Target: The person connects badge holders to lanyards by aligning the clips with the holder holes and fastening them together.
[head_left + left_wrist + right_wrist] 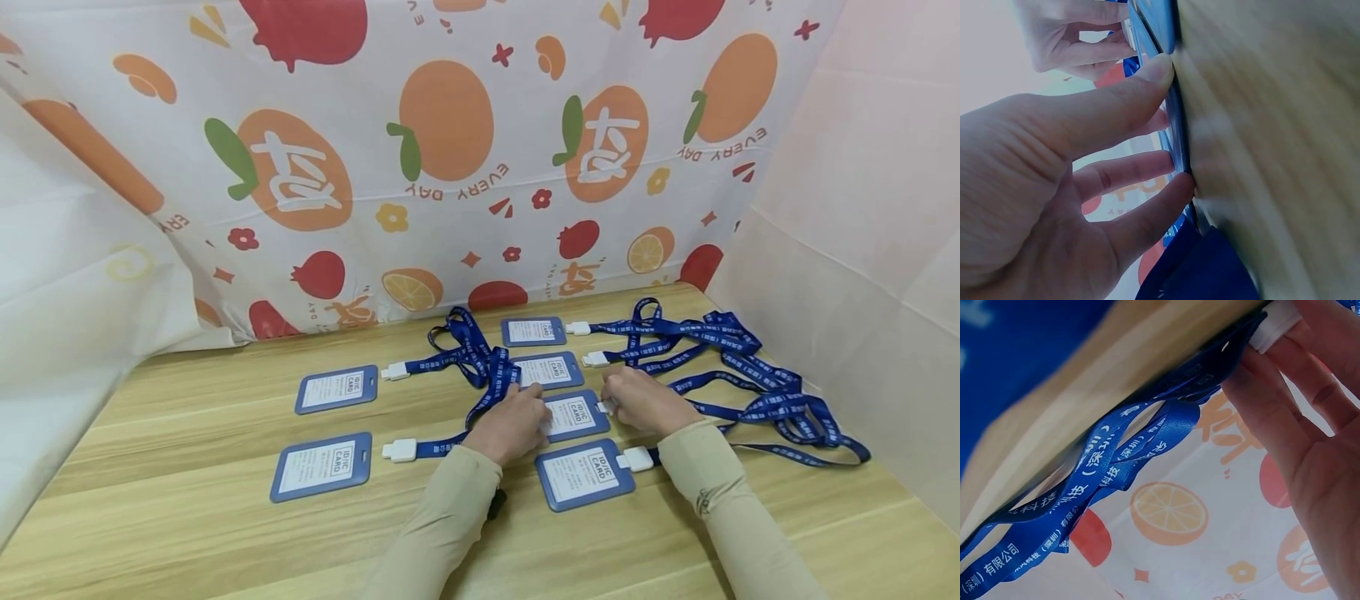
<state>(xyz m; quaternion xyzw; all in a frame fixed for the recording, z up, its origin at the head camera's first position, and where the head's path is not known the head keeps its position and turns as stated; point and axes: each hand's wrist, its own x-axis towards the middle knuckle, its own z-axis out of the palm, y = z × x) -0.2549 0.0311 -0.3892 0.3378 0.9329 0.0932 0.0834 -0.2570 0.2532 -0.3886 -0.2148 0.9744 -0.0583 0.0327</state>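
Observation:
My left hand (516, 423) holds a blue ID card holder (577, 414) at its left end, the third one down in the right column. In the left wrist view the thumb and fingertips lie along the blue edge of the holder (1177, 128), down at the wood. My right hand (647, 402) pinches the white clip (1275, 326) of a blue lanyard beside that holder's slotted end. Fingers partly cover the joint, so I cannot tell whether the clip is hooked in. The lanyard strap (1094, 462) with white lettering trails away in loose loops.
Other holders lie flat: the nearest in the right column (583, 475), two farther back, and two at left (336, 389) (321, 467). Left lanyards (491, 379) bunch near my left hand; right ones (780, 404) tangle toward the wall. A fruit-print cloth (465, 233) hangs behind the wooden table (187, 517).

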